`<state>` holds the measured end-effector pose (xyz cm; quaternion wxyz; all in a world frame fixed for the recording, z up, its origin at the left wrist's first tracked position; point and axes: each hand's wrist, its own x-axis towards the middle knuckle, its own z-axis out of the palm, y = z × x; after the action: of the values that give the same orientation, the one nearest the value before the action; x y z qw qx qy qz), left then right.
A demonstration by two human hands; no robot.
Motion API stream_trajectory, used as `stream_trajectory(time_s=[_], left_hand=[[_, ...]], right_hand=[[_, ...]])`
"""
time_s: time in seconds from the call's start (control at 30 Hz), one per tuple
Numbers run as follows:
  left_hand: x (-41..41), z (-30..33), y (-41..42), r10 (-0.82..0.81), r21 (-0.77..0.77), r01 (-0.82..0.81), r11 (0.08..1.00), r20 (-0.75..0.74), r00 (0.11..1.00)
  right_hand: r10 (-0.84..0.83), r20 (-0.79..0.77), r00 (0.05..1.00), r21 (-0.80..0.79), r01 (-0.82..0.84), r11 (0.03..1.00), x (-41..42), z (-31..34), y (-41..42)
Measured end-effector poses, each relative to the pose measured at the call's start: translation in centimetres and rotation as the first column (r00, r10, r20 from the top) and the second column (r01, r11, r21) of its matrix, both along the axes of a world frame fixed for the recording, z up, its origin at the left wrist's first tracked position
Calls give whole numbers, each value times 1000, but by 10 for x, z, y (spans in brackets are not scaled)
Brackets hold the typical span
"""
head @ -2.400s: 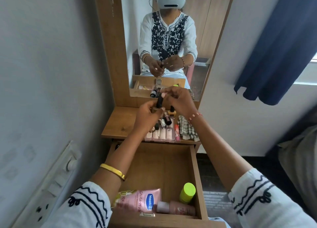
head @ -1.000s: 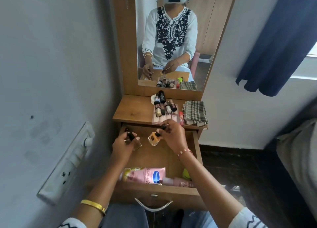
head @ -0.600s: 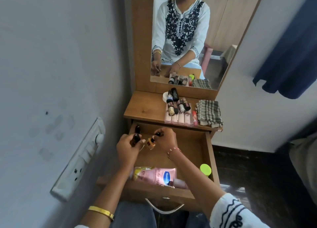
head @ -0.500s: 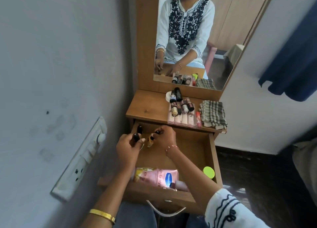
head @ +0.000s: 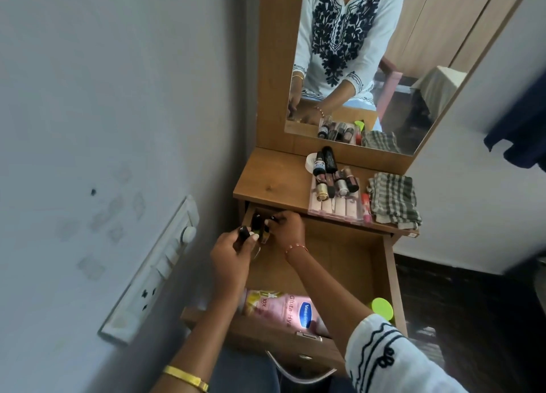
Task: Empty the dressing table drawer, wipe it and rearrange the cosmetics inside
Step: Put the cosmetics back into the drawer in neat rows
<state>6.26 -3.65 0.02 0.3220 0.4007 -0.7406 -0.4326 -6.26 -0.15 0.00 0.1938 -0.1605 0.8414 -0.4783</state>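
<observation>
Drawer (head: 348, 262) pulled open, mostly bare wood; small dark-capped bottles (head: 256, 221) stand in far-left corner, likely start of tidy row.
Right hand (head: 288, 227) pinches amber bottle (head: 265, 236) by cap, lowering it beside them.
Left hand (head: 232, 255) curled round another small bottle (head: 244, 232), probably next in line.
Pink lotion bottle (head: 283, 308) lies flat along drawer front, green-capped container (head: 382, 308) at front right.
Remaining cosmetics (head: 335, 185) and checked cloth (head: 394, 199) wait on tabletop (head: 274, 173).

1. Two hands, left (head: 230, 256) and right (head: 288, 230), at frame centre.
2. One drawer (head: 391, 277), lower centre.
3. One pink lotion tube (head: 283, 308), near the bottom.
4. One green cap (head: 382, 308), lower right of the drawer.
5. One checked cloth (head: 394, 199), centre right.
6. One mirror (head: 428, 67), top.
7. One switchboard (head: 153, 271), left.
8. The small bottles are too crowded to count.
</observation>
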Motion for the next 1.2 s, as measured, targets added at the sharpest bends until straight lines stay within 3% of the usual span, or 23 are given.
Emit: stream_trajectory(time_s=[0.3, 0.5, 0.7, 0.93, 1.1, 1.2], left_hand=[[0, 10, 4, -66, 1, 66, 998, 30, 997], [8, 11, 9, -142, 40, 146, 989, -78, 987], [11, 19, 16, -168, 59, 178, 982, -146, 975], [6, 11, 15, -211, -12, 211, 977, 30, 977], [4, 13, 15, -187, 218, 189, 958, -32, 982], [5, 10, 14, -164, 61, 161, 985, 61, 984]], right_hand=[[63, -34, 997, -9, -63, 998, 9, 15, 15], [275, -146, 950, -45, -285, 958, 30, 50, 38], [364, -295, 884, 124, -342, 931, 50, 49, 42], [359, -347, 866, 185, -312, 932, 50, 40, 41], [246, -349, 904, 135, -211, 968, 39, 28, 52], [153, -329, 932, 103, -126, 987, 26, 24, 56]])
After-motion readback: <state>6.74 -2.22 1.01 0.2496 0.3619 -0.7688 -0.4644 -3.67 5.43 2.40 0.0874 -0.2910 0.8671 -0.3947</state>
